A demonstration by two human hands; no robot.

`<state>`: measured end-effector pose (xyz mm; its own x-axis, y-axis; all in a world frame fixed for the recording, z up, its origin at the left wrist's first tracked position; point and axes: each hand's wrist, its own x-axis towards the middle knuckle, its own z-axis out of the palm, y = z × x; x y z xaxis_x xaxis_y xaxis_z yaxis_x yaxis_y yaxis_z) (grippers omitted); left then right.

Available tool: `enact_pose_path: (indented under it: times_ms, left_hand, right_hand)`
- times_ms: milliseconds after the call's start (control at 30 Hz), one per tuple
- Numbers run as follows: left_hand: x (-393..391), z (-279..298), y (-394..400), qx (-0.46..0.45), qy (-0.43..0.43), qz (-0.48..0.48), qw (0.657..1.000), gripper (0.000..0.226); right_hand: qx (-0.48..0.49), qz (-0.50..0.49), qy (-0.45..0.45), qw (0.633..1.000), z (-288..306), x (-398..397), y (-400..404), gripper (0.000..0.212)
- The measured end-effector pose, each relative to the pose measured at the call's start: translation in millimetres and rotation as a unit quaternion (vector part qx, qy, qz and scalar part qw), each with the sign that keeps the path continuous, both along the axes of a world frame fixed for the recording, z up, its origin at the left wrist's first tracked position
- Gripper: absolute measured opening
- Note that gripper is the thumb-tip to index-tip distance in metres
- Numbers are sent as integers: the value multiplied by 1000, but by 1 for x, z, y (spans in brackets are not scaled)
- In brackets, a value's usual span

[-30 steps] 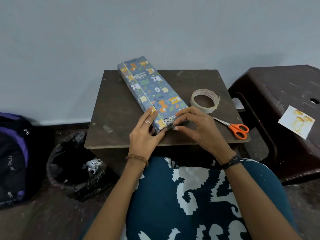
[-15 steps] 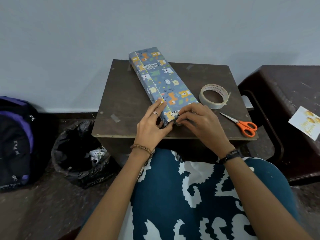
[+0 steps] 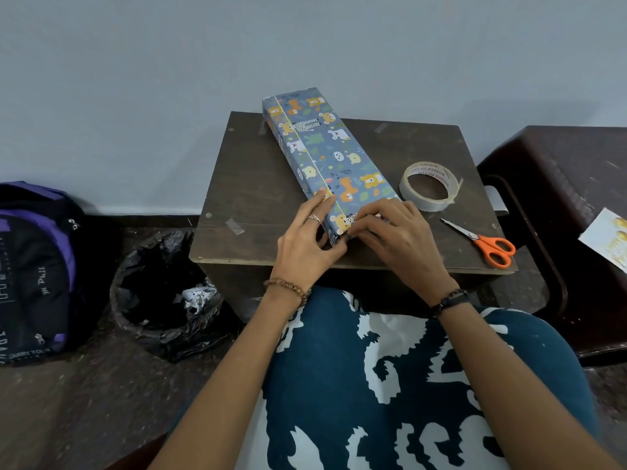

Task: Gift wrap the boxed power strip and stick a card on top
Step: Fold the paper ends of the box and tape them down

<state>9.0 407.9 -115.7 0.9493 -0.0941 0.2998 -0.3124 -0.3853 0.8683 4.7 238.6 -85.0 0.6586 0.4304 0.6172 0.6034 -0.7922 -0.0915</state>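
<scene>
The boxed power strip point(image 3: 325, 147), wrapped in blue paper with cartoon animals, lies diagonally on a small dark table point(image 3: 251, 184), its far end past the back edge. My left hand point(image 3: 305, 245) holds the near left corner, index finger along the top seam and thumb at the end face. My right hand point(image 3: 393, 239) has curled fingers pinching the folded paper flap at the near end. The end face is mostly hidden by my fingers. A white card point(image 3: 607, 237) with gold print lies on the dark stool point(image 3: 570, 171) at the right.
A roll of clear tape point(image 3: 429, 189) sits right of the box, and orange-handled scissors point(image 3: 488, 244) lie near the table's front right corner. On the floor at the left are a black-lined bin point(image 3: 163, 293) with paper scraps and a dark backpack point(image 3: 34, 273).
Both hands stay at the box's near end. My right fingers have curled tighter over the end flap and my left thumb has moved in against the end. The box has not moved.
</scene>
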Motion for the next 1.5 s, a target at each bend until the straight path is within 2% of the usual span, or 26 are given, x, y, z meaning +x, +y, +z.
enact_pose_path:
  times_ms: [167, 333, 367, 433, 500, 667, 800, 1033, 1167, 1333, 1400, 1500]
  left_hand:
    - [-2, 2, 0, 10, 3, 1, 1000, 60]
    - [-5, 9, -2, 48, 6, 14, 999, 61]
    - [-5, 10, -4, 65, 9, 25, 998, 63]
    - [-7, 14, -8, 94, 15, 51, 994, 64]
    - [-7, 19, -11, 116, 10, 71, 991, 61]
    - [-8, 21, -15, 165, 10, 92, 982, 53]
    - [-9, 22, -18, 192, 5, 102, 976, 53]
    - [-8, 23, -19, 198, -11, 111, 974, 54]
    - [-8, 24, -19, 200, -12, 108, 974, 54]
    - [-9, 27, -19, 211, 4, 95, 973, 61]
    - [-9, 30, -18, 212, 22, 87, 973, 62]
    - [-10, 34, -18, 214, 44, 77, 973, 60]
  right_hand:
    - [-18, -1, -44, 999, -2, 0, 2, 11]
    - [1, 11, -38, 999, -2, 0, 3, 3]
    - [30, 9, -19, 999, -1, 1, 3, 8]
    - [112, -1, 52, 992, 1, 3, 2, 37]
    - [148, -17, 115, 982, 4, 5, 2, 52]
    - [208, 23, 213, 954, 10, 8, 2, 53]
    - [250, 47, 271, 928, 10, 13, 2, 62]
    - [300, 69, 330, 892, 17, 17, 3, 61]
    - [299, 65, 354, 884, 19, 19, 4, 58]
    - [373, 63, 356, 855, 18, 21, 6, 39]
    - [393, 67, 364, 842, 18, 22, 5, 40]
    - [349, 61, 371, 859, 19, 19, 6, 49]
